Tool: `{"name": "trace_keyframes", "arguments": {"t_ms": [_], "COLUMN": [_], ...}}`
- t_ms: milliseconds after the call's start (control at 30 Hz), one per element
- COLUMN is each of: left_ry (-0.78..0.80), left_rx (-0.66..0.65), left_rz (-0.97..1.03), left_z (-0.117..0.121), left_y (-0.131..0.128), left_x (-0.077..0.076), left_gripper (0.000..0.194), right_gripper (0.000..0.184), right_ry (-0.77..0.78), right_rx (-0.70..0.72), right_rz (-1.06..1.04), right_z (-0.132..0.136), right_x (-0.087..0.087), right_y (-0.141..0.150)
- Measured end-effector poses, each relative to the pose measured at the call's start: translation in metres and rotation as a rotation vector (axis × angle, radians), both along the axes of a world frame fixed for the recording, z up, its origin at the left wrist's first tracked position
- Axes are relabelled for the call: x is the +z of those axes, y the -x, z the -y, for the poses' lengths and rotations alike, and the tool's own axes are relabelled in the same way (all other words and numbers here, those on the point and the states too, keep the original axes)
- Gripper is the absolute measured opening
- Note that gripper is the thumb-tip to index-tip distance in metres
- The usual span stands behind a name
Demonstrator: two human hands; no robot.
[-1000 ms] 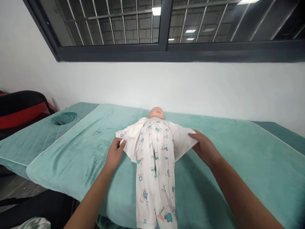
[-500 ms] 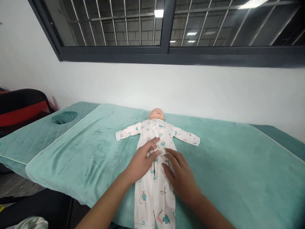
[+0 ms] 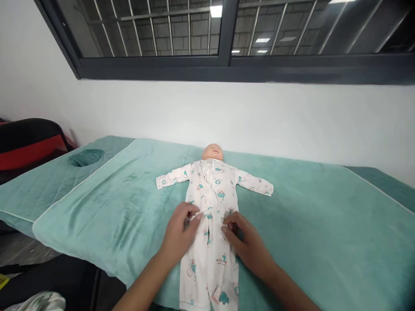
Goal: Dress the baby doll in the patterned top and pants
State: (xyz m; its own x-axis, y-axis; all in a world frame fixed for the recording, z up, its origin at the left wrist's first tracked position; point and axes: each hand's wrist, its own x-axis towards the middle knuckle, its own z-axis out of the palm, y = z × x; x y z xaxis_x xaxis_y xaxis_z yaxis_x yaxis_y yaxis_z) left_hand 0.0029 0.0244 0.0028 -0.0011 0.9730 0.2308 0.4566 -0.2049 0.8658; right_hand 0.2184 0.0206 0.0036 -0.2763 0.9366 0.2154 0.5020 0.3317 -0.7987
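Note:
A baby doll [image 3: 213, 152] lies on its back, its head toward the wall. It wears a white baby romper [image 3: 218, 183] printed with small teal and pink figures. The sleeves are stretched out to both sides and the front panels overlap at the chest. At the left side of the waist, my left hand [image 3: 182, 230] has thumb and fingers pinched together on the cloth. My right hand [image 3: 248, 242] pinches at the right side of the waist, its fingers curled. The fingertips partly hide the cloth they grip. The romper's legs reach toward me.
A teal plush sheet [image 3: 308, 233] covers the bed, which has a face hole [image 3: 86, 158] at the left end. Beyond it are a white wall [image 3: 253, 116] and a barred window [image 3: 168, 32]. A red and black chair [image 3: 32, 142] stands left; a black seat [image 3: 55, 280] is nearer.
My left hand has moved from the middle of the belly down and left to the waist. My right hand has shifted slightly down, and its fingers have curled in.

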Motion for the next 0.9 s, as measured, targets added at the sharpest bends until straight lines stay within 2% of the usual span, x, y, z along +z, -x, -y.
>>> {"name": "trace_keyframes", "arguments": {"t_ms": [100,200,300,367,467,567,667,767,900], "left_ry": [0.048,0.0,-0.028,0.029,0.11,0.154,0.215,0.198,0.241], "left_rx": [0.114,0.19,0.158,0.094,0.019,-0.042,-0.067,-0.009,-0.026], "left_rz": [0.13,0.162,0.047,-0.058,-0.124,-0.115,-0.02,0.136,0.496], "left_z": [-0.024,-0.069,-0.123,-0.156,-0.19,-0.202,-0.202,-0.203,-0.209], "left_y": [0.007,0.007,-0.003,-0.013,-0.021,-0.018,-0.011,-0.014,-0.04], "left_x": [0.02,0.04,0.054,0.058,0.058,0.057,0.061,0.069,0.075], "left_gripper": [0.024,0.021,0.023,0.027,0.02,0.012,0.015,0.015,0.015], "right_gripper": [0.027,0.025,0.02,0.027,0.036,0.034,0.021,0.021,0.026], "right_ry": [0.046,-0.033,-0.149,-0.173,-0.057,0.075,0.051,-0.025,-0.011], "right_rx": [-0.031,-0.145,-0.259,-0.335,-0.385,-0.344,-0.32,-0.313,-0.341], "right_rz": [-0.024,-0.033,0.072,0.24,0.504,0.588,0.545,0.378,-0.085], "right_z": [-0.009,-0.037,-0.085,-0.12,-0.166,-0.196,-0.211,-0.217,-0.218], "right_x": [0.009,0.024,0.044,0.056,0.067,0.067,0.058,0.049,0.043], "right_y": [-0.005,-0.001,0.018,0.035,0.055,0.06,0.053,0.044,0.038]}}
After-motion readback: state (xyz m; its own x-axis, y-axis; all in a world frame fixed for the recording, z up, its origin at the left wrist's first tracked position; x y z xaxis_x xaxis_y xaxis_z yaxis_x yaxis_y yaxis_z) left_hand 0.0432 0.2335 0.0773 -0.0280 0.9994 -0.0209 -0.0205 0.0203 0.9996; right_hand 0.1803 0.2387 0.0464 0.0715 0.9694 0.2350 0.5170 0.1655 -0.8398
